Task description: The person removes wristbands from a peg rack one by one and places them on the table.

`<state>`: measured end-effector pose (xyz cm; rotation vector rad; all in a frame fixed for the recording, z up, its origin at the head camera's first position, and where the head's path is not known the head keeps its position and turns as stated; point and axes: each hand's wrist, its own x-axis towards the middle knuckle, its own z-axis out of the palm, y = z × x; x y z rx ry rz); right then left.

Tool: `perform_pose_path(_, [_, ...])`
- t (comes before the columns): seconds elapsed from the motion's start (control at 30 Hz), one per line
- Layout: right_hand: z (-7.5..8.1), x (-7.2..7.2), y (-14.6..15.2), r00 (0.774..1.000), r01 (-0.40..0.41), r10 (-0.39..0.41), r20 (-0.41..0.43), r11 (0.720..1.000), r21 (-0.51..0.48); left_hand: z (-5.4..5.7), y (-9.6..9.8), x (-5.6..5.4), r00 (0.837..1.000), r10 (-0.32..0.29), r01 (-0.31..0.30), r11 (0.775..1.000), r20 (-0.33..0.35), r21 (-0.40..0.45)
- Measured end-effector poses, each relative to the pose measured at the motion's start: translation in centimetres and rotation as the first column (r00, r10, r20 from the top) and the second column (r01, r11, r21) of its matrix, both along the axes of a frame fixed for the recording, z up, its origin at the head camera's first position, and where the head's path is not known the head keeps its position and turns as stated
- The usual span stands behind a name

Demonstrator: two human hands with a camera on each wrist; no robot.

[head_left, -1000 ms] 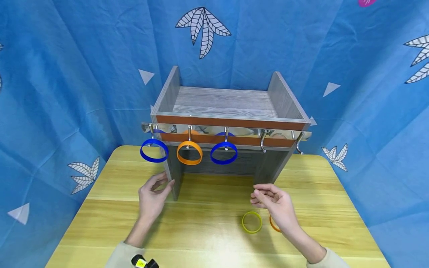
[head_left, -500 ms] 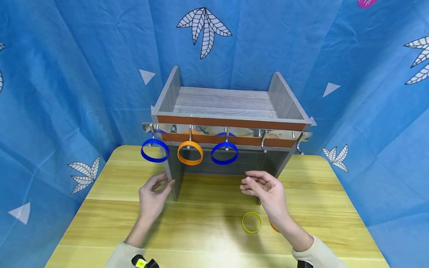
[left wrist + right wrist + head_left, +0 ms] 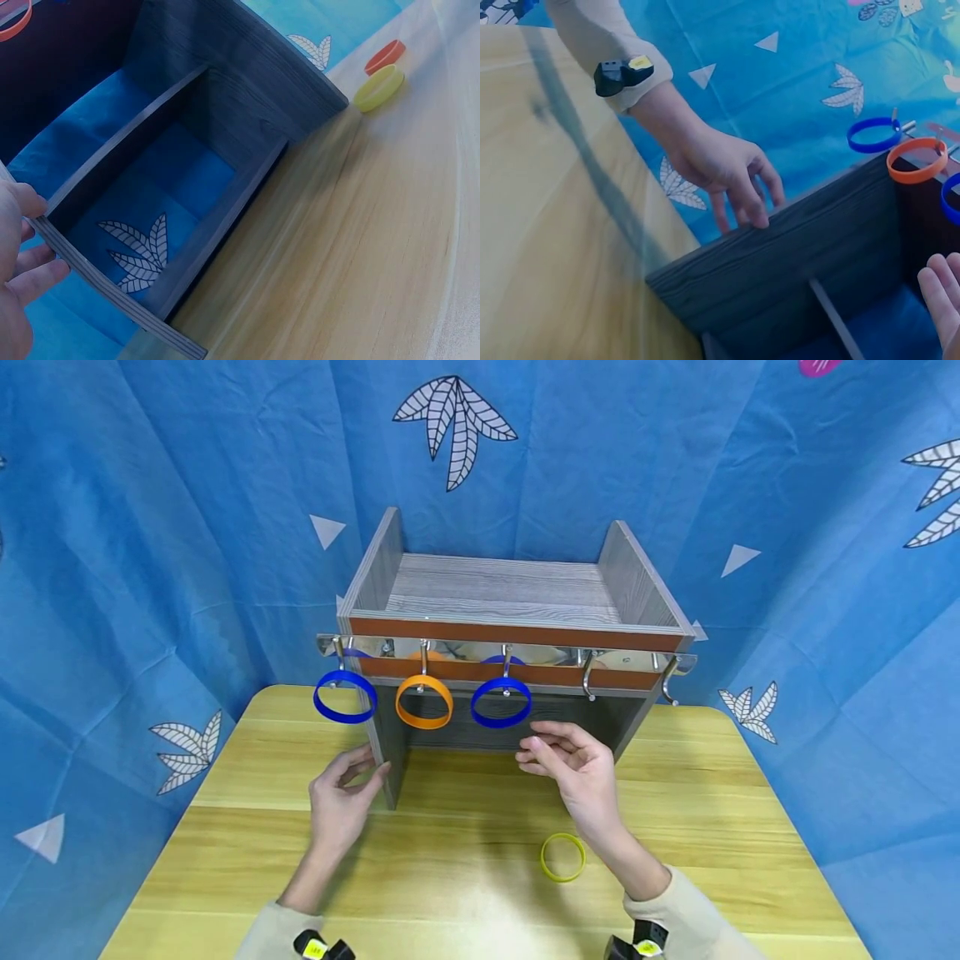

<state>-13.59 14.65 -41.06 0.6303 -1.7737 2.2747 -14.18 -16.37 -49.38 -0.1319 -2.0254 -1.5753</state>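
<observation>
Fingers point(image 3: 352, 758) of the left hand point(image 3: 336, 806) were bent round the front edge of the left side board point(image 3: 392, 772) — it was gripped between them and the thumb. That board was part of a grey shelf point(image 3: 502, 589), which was set on a yellow wooden desk point(image 3: 450, 852). The right hand point(image 3: 581, 772) was held up in front of the shelf, near its right side, with its fingers loose and a little bent and nothing seen gripped in them.

A shiny rail point(image 3: 543, 655) with hooks point(image 3: 588, 677) was fixed across the front of the shelf. Three rings were hung there: a blue ring point(image 3: 346, 718) on the first hook from the left, an orange ring point(image 3: 424, 723) on the next and a second blue ring point(image 3: 501, 722) on the third. Of these, the second blue ring was nearest to the right hand, with a gap seen between them in the right wrist view.

On the desk, a yellow ring point(image 3: 562, 880) was seen below the right hand in the head view, and a second orange ring point(image 3: 385, 57) was seen just beside it in the left wrist view. Pale sleeves point(image 3: 276, 933) were worn, with a small black thing point(image 3: 306, 941) strapped on each. Blue cloth point(image 3: 225, 527) with white leaves point(image 3: 462, 452) was hung behind — and at the sides too.
</observation>
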Motion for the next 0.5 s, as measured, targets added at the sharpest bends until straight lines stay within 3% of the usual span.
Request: perform_pose_path(0.5, [0.6,-1.2,-2.3,0.997,-0.064,0.061,-0.05,0.995,-0.07,-0.1,0.0,0.0,1.0,0.003,-0.003,1.0,-0.011,-0.021])
